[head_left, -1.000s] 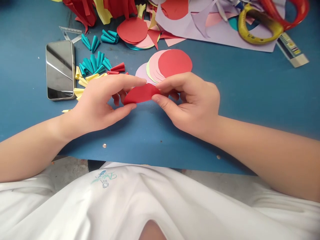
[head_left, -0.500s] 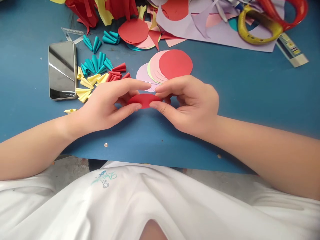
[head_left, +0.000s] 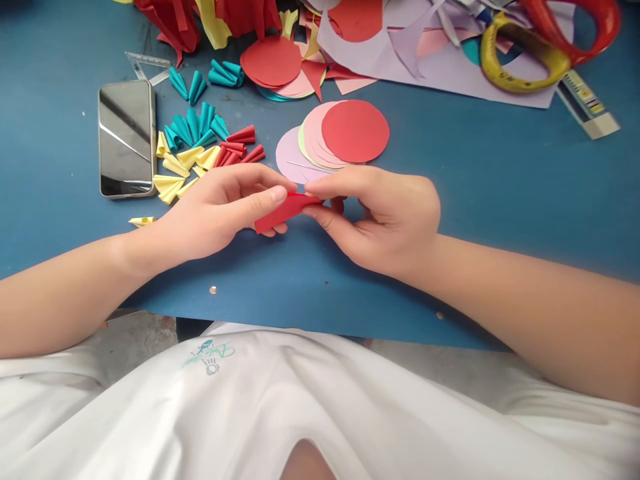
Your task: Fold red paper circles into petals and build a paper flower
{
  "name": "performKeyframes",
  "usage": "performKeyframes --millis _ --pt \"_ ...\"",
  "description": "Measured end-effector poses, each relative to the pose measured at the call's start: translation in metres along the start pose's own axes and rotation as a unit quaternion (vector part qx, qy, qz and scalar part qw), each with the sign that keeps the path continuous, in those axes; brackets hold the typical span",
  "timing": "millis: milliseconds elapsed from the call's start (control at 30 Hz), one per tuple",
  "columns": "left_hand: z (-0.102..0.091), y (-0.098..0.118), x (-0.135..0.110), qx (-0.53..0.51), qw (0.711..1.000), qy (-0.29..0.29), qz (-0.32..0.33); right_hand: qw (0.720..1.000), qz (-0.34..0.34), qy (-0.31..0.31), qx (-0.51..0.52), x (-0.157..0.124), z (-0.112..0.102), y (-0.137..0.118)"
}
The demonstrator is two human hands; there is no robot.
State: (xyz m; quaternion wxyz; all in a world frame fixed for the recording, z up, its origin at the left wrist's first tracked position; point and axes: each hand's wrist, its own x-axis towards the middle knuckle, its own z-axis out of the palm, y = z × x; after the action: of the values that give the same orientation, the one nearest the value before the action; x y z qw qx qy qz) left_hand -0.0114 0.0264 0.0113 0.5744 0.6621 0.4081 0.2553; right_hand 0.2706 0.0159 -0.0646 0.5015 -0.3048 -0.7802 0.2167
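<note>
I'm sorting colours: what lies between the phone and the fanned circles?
In the head view, yellow cones, teal cones and red cones lie between the phone and the fanned circles.

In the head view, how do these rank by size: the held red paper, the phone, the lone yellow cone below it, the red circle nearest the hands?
Phone, largest
Red circle
Held red paper, partly hidden
Yellow cone, smallest

No text is legible: the script print [head_left: 213, 355] on the white shirt [head_left: 240, 407] and marks on the yellow scissors handle [head_left: 523, 85] are unclear.
</note>
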Motion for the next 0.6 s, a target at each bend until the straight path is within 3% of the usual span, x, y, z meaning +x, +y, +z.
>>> performKeyframes --millis 67,200,333,433,600 --pt "-0.0001 0.0 0.0006 -0.008 1.0 -0.005 0.001 0.999 -0.034 -0.002 0.008 0.0023 -0.0022 -0.002" --pt "0.0006 -0.0018 -0.0004 -0.002 1.0 -0.009 0.012 0.999 -0.011 -0.036 -0.02 0.0034 -0.0049 -0.0023" --pt "0.0013 -0.0067 -0.0024 -0.028 0.999 -0.012 0.041 0.999 -0.04 -0.024 -0.025 0.0015 -0.0057 0.0021" --pt "0.0027 -0.0093 -0.0034 -0.043 0.997 -0.015 0.069 0.997 0.005 -0.056 -0.047 0.0023 -0.0074 0.0006" --pt "0.0067 -0.0053 -0.0039 0.038 0.998 0.018 0.041 0.997 0.056 -0.057 -0.018 0.0055 0.0006 -0.0072"
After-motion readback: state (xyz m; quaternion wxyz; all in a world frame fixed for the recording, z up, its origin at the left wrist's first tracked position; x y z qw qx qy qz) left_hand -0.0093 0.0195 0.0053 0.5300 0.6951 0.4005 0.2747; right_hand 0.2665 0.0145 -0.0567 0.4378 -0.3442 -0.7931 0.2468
